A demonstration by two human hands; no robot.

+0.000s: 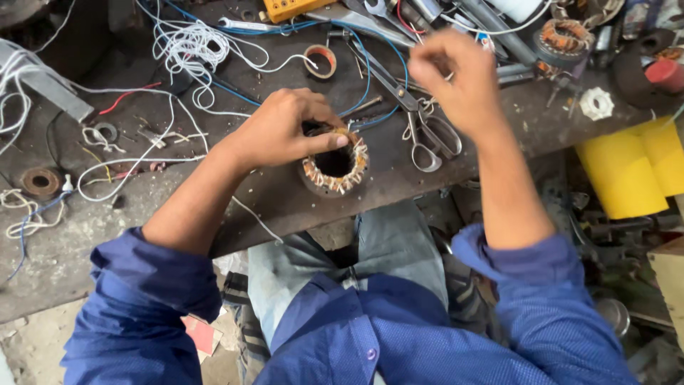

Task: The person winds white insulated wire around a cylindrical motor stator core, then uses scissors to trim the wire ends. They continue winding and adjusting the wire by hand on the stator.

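At frame centre the left hand point(281, 132) has its fingers clamped on the rim of a copper-wound motor stator point(333, 165) resting near the front edge of the dark counter point(399, 182). The right hand point(456, 82) hovers upper right, fingers pinched together, on what I cannot tell. Scissors point(420, 125) lie just right of the stator; tangled white wire point(189, 46) crowds the upper left, a yellow roll point(630, 167) the right edge

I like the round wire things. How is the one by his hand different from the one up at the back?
The near wound ring lies flat at the bench edge with the left hand gripping it; the far wound ring sits untouched among tools. The near ring looks bigger and shows its open hole; the far ring looks smaller, its hole harder to see. Both are round, with copper-coloured windings.
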